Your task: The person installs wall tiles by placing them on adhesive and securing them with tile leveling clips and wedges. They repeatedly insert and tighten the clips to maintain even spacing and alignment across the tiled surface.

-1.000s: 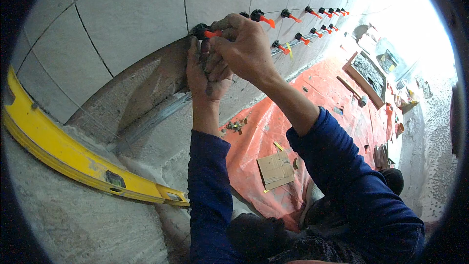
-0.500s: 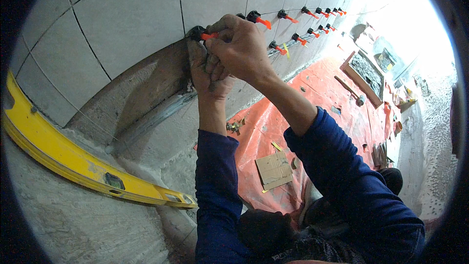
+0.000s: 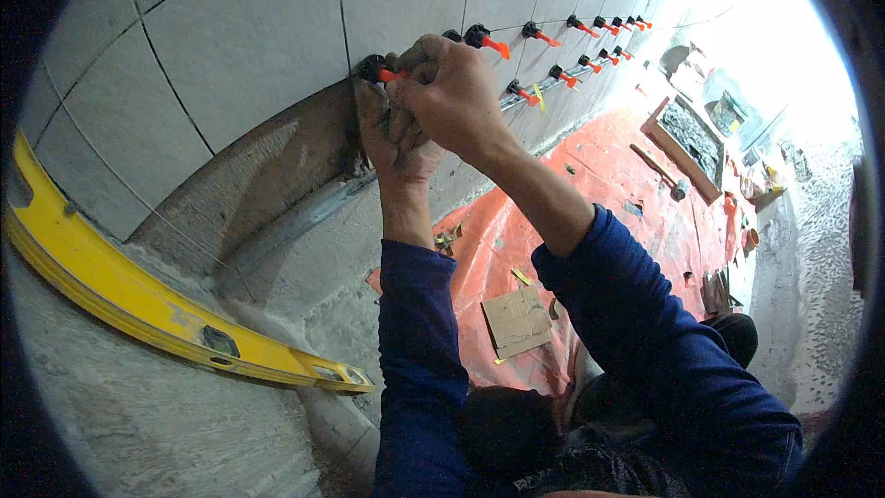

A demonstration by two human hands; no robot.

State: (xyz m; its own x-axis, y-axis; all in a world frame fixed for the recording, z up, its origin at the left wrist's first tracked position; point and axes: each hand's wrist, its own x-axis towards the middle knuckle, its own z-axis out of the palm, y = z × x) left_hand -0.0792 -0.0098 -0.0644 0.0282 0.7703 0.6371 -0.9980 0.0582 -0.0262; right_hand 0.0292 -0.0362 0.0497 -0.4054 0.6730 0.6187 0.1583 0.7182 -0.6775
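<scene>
A black tile leveling clip [image 3: 372,66] with an orange handle sits at the lower edge of a grey wall tile [image 3: 258,41]. Pinched on that orange handle is my right hand [image 3: 454,92], its fingers bent round the end. Just below, my left hand [image 3: 402,143] reaches up with curled fingers, its tip close under the black cap; what it grips there is hidden. Further right along the joint, another leveling clip [image 3: 487,41] stands out from the wall, and several more follow in two rows.
A yellow spirit level [image 3: 138,290] lies at the left on a rough ledge. Red plastic sheeting [image 3: 599,184] covers the floor at the right, with a cardboard piece [image 3: 516,321], a hammer [image 3: 678,190] and a wooden tray of mortar [image 3: 687,143]. Bare wall [image 3: 267,166] shows under the tiles.
My right hand has turned slightly and dropped a little at the orange handle. My left forearm has shifted a little to the right. The view has moved slightly.
</scene>
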